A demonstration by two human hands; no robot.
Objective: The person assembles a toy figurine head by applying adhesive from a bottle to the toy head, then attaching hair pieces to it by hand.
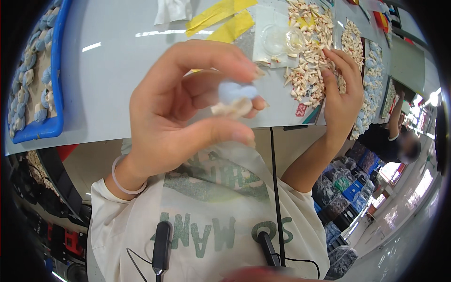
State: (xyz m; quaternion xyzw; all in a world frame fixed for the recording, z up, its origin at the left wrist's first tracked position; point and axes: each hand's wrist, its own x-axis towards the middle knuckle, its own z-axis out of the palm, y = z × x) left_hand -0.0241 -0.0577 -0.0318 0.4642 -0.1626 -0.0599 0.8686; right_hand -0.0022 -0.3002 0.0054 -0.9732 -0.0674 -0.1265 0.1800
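My left hand (174, 103) is raised in the middle of the view, its fingers and thumb curled around a small light-blue and cream figurine (233, 97). The figurine is slightly blurred, with a rounded blue part above a cream part. At the right, my right hand (342, 82) reaches over a pile of small pointed cream pieces (300, 77). Its index finger and thumb are apart, with their tips at the pieces, and I see nothing held between them. Beside the pile stands a clear round dish (275, 40) on a white sheet.
A blue tray (58, 89) of blue and cream figurines lies at the far left. Yellow tape strips (216, 19) and a white tissue (173, 11) are at the back. More figurines (371, 84) lie right of the pile. Another person (387, 143) is at the far right. A black cable (276, 188) hangs in front.
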